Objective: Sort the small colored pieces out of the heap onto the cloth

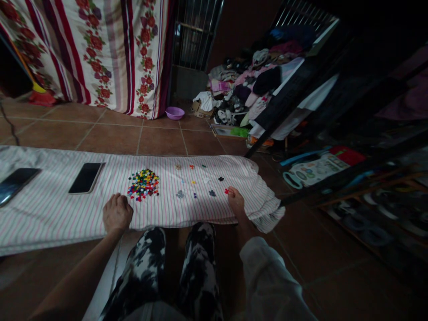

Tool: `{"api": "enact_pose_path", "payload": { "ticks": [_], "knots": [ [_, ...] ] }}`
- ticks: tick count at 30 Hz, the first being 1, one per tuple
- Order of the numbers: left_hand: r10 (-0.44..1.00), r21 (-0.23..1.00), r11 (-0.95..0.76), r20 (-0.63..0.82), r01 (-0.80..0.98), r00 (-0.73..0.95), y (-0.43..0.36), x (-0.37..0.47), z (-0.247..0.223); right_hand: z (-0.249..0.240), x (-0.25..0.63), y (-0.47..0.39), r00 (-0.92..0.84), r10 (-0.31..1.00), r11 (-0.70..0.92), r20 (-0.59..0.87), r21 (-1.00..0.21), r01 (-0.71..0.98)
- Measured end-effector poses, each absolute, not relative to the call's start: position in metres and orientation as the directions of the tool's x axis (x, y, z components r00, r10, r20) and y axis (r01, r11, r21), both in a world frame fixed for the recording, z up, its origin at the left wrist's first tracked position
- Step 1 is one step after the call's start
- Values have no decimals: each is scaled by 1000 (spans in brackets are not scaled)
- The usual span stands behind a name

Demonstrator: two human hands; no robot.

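Observation:
A pile of small beads (143,185) in many colours lies on a striped cloth (160,218). To its right, several small groups sorted by colour are spread out, among them grey beads (180,194), dark blue beads (212,193), yellow beads (193,182) and black beads (221,179). My right hand (236,201) is pinched at a small cluster of red beads (226,191) near the cloth's right end. Just left of the pile, my left hand (117,212) rests on the cloth with its fingers curled in; I see nothing in it.
Two phones, a black-screened phone (86,178) and another phone (16,183), lie on the left of the cloth. Beyond are a purple basin (175,113), a floral curtain (117,53) and heaped clothes (247,84). A dark slanted pole (284,111) and a shelf of shoes (371,223) stand right.

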State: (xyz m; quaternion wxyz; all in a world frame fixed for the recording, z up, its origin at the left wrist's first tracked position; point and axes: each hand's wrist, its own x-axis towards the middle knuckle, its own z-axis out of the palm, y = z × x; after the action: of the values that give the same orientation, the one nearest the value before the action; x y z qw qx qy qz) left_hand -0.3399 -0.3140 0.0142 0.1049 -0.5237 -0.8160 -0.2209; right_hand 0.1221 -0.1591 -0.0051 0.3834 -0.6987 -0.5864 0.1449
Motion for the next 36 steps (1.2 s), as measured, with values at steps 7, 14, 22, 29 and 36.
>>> {"api": "enact_pose_path", "payload": {
  "ticks": [7, 14, 22, 29, 36],
  "knots": [
    [807, 259, 359, 397, 897, -437, -314, -340, 12, -11, 123, -163, 322, 899, 11, 298, -749, 663],
    [802, 274, 368, 390, 889, -452, -312, -341, 9, 5, 85, -175, 413, 774, 92, 480, -731, 677],
    [806, 289, 370, 372, 883, -460, -313, -339, 12, 28, -34, -218, -111, 871, 438, 479, -653, 618],
    [812, 302, 358, 367, 884, -454, -314, -339, 15, 13, -120, -242, -464, 809, 575, 361, -647, 500],
    [816, 337, 352, 347, 873, -463, -315, -339, 17, 17, -160, -234, -393, 899, 433, 196, -536, 725]
  ]
}}
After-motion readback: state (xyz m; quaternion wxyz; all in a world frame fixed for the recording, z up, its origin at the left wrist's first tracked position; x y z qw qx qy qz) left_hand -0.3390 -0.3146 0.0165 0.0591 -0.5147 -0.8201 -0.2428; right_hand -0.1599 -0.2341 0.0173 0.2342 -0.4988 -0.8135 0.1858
